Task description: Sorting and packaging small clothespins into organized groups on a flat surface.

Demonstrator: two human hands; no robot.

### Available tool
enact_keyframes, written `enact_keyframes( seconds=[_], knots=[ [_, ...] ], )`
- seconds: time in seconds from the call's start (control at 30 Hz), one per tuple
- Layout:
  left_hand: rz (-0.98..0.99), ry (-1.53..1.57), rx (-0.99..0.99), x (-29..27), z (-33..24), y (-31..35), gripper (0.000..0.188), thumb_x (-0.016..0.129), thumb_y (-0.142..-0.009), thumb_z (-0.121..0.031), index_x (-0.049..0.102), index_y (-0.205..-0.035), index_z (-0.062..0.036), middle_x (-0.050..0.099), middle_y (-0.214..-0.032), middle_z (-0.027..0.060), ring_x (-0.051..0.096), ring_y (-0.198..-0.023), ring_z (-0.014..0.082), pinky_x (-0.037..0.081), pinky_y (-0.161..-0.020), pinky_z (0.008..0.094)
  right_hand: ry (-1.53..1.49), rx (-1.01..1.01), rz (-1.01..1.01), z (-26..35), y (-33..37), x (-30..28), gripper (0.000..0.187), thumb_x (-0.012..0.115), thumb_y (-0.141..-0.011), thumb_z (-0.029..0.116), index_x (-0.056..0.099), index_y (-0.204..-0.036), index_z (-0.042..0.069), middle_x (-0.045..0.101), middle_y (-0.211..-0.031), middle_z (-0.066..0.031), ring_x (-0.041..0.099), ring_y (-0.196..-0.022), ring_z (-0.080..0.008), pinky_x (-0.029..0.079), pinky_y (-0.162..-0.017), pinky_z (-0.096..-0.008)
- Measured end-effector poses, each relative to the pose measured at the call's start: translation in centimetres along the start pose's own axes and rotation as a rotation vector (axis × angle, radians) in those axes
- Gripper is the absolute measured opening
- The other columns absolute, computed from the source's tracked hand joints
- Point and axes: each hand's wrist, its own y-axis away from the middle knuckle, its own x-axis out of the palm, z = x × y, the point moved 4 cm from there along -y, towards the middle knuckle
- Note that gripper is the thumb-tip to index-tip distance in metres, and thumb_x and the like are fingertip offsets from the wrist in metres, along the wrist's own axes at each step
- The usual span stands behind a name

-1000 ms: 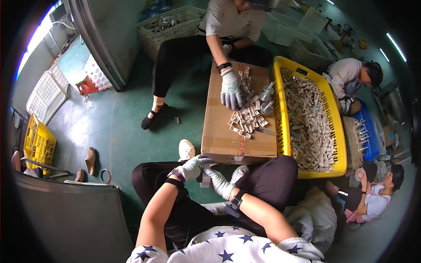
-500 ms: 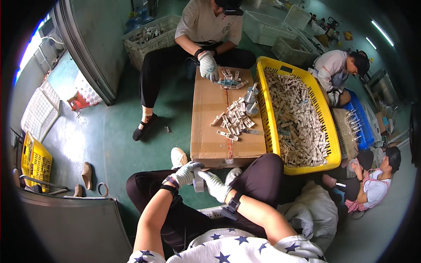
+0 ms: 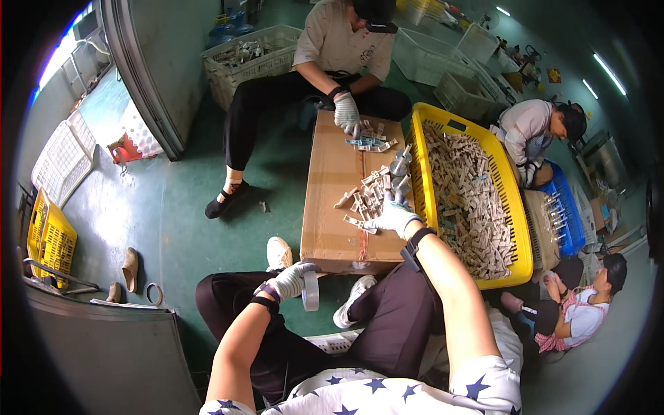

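Note:
My left hand point(image 3: 288, 282), in a striped work glove, is closed around a roll of pale grey tape point(image 3: 310, 291), held in front of the cardboard box point(image 3: 330, 200). Gloved as well, my right hand point(image 3: 394, 216) lies over the near right part of a heap of beige clips point(image 3: 370, 194) on the box top. Its fingers are spread, with the tips close to a metal weight-like piece with a knob point(image 3: 400, 168); whether they touch it I cannot tell. Across the box, a co-worker's gloved hand point(image 3: 346, 114) rests at a smaller group of beige and bluish clips point(image 3: 373, 143).
A yellow crate point(image 3: 512, 207) full of similar clips stands against the box's right side. Beyond it, another person works beside a blue crate point(image 3: 568, 207). A third person sits at the lower right. A grey crate point(image 3: 256, 59) stands behind at the left, shoes point(image 3: 130, 268) on the floor.
My right hand has left the tape roll and reached forward and right onto the clip heap. The left hand keeps the roll at about the same place. The view has shifted slightly.

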Motion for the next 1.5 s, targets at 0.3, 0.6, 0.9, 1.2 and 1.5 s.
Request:
enact_keyframes(
  seconds=[0.3, 0.6, 0.9, 1.2, 1.5],
  knots=[
    [0.131, -0.494, 0.333, -1.5, -0.8, 0.6, 0.011, 0.062, -0.088, -0.006, 0.064, -0.099, -0.0068, 0.062, -0.09, -0.0016, 0.057, -0.085, 0.0074, 0.045, -0.077, 0.0223, 0.171, -0.072, 0.181, 5.3, -2.7, 2.4, 0.129, 0.083, -0.058, 0.05, 0.002, -0.149, 0.006, 0.003, -0.153, -0.0279, 0.024, -0.136, -0.0481, 0.028, -0.112, -0.0481],
    [0.121, -0.296, 0.121, -0.9, -1.4, 0.2, 0.023, 0.06, -0.09, -0.01, 0.058, -0.111, -0.0015, 0.061, -0.103, 0.0032, 0.056, -0.096, 0.0129, 0.045, -0.085, 0.0268, 0.137, -0.138, -0.209, 5.1, -11.2, 1.5, 0.077, 0.061, -0.08, 0.031, 0.024, -0.142, 0.004, 0.034, -0.136, -0.0278, 0.043, -0.12, -0.0442, 0.04, -0.099, -0.0515],
    [0.046, -0.176, 0.029, -1.3, -1.3, 0.6, 0.022, 0.058, -0.092, -0.01, 0.057, -0.112, -0.0019, 0.06, -0.102, 0.0036, 0.056, -0.095, 0.0135, 0.044, -0.085, 0.0264, 0.152, -0.958, -0.495, 11.8, -7.6, 3.4, 0.033, 0.063, -0.078, 0.023, 0.063, -0.11, 0.014, 0.052, -0.128, -0.0136, 0.043, -0.122, -0.0358, 0.035, -0.1, -0.0503],
    [0.061, 0.15, -0.095, -1.8, -0.7, -1.0, 0.02, 0.052, -0.093, 0.0, 0.061, -0.111, -0.0017, 0.064, -0.096, 0.0004, 0.058, -0.094, 0.0056, 0.045, -0.085, 0.0169, 0.269, -0.714, -0.605, 7.8, -10.6, 2.7, 0.032, 0.059, -0.081, 0.023, 0.063, -0.113, 0.016, 0.048, -0.135, -0.0101, 0.039, -0.126, -0.0327, 0.028, -0.104, -0.0514],
    [-0.038, 0.211, -0.114, 0.3, -0.9, -0.1, 0.02, 0.064, -0.087, -0.006, 0.062, -0.106, -0.002, 0.065, -0.09, 0.0007, 0.062, -0.086, 0.0101, 0.05, -0.079, 0.0228, 0.025, -0.756, -0.21, 4.0, 1.7, 2.2, 0.039, 0.058, -0.084, 0.031, 0.061, -0.117, 0.01, 0.059, -0.12, -0.0123, 0.052, -0.115, -0.0313, 0.04, -0.099, -0.0449]
  ],
)
